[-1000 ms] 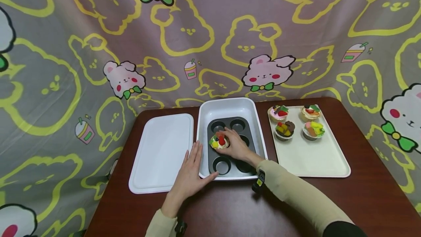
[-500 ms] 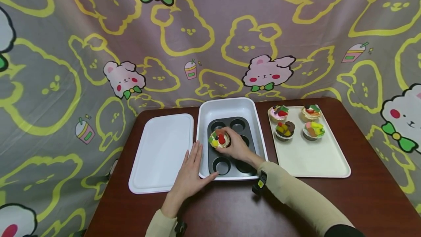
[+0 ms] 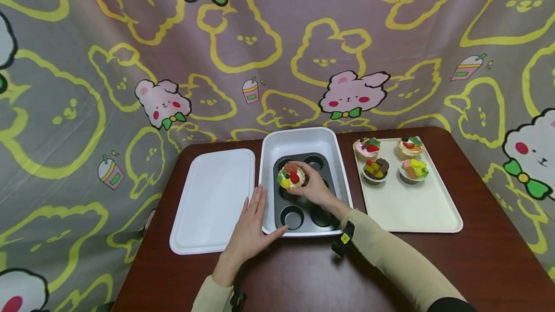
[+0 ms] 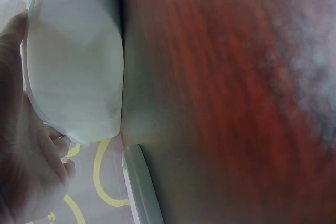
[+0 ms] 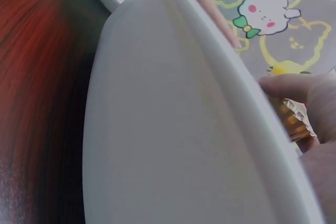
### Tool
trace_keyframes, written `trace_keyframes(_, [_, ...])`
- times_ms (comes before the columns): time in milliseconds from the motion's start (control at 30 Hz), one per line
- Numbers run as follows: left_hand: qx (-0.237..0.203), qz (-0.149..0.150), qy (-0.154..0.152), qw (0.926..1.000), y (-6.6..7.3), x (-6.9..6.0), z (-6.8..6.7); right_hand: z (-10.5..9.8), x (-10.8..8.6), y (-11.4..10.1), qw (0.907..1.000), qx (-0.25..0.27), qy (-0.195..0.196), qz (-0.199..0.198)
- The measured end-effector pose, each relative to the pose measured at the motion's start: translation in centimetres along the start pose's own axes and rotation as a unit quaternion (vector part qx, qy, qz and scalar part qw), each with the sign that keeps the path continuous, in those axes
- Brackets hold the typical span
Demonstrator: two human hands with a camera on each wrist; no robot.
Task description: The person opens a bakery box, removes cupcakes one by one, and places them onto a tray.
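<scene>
My right hand (image 3: 314,186) pinches a fruit-topped tart (image 3: 291,177) between thumb and fingers, over the left column of a dark muffin pan (image 3: 307,204). In the right wrist view the ridged golden side of the tart (image 5: 292,120) shows beside the thumb. The pan lies inside a deep white bin (image 3: 299,139). At the bin's front left corner my left hand (image 3: 250,230) rests on the rim, fingers straight and thumb spread along the front edge. The left wrist view shows that hand (image 4: 26,156) against the bin's outer wall (image 4: 76,72).
A flat white lid (image 3: 212,201) lies left of the bin on the brown table (image 3: 303,273). To the right, a cream tray (image 3: 416,211) carries several decorated tarts (image 3: 375,171) toward its back. A patterned cloth (image 3: 286,52) hangs behind the table.
The right hand has lifted the tart slightly up from the pan and shifted it a little right and back. The left hand stays in place.
</scene>
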State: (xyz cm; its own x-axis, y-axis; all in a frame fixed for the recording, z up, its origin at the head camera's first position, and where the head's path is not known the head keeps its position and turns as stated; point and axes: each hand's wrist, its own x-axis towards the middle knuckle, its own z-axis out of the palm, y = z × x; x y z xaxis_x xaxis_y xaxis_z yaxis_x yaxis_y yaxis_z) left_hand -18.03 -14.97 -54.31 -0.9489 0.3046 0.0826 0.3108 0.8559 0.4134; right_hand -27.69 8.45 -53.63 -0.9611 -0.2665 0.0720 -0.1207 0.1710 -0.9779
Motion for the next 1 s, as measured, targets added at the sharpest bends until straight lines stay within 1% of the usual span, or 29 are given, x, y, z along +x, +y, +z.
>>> trace_keyframes(133, [-0.003, -0.004, -0.005, 1.0000, 0.1, 0.0, -0.1, 0.0, 0.0, -0.2, 0.9982, 0.045, -0.003, 0.039])
trace_keyframes(233, [-0.003, -0.008, -0.008, 0.9999, 0.0, 0.0, 0.0, 0.0, -0.1, -0.3, 0.9963, 0.065, -0.005, 0.055])
trace_keyframes(367, [-0.001, -0.009, -0.008, 0.9999, 0.0, 0.0, 0.0, 0.0, -0.1, -0.4, 0.9956, 0.071, -0.008, 0.061])
trace_keyframes(567, [-0.005, -0.004, -0.002, 1.0000, 0.0, 0.0, 0.0, -0.4, -0.1, -0.3, 0.9938, 0.092, 0.003, 0.063])
trace_keyframes(767, [-0.004, -0.004, -0.003, 1.0000, 0.0, 0.0, 0.1, -1.7, -0.9, -0.8, 0.9922, 0.093, 0.012, 0.082])
trace_keyframes(933, [0.002, -0.006, -0.003, 1.0000, 0.0, 0.0, 0.1, -3.5, -1.7, -1.8, 0.9914, 0.090, 0.007, 0.095])
trace_keyframes(1000, [0.003, -0.008, -0.004, 1.0000, -0.1, 0.0, 0.0, -4.2, -2.1, -2.2, 0.9906, 0.084, 0.001, 0.109])
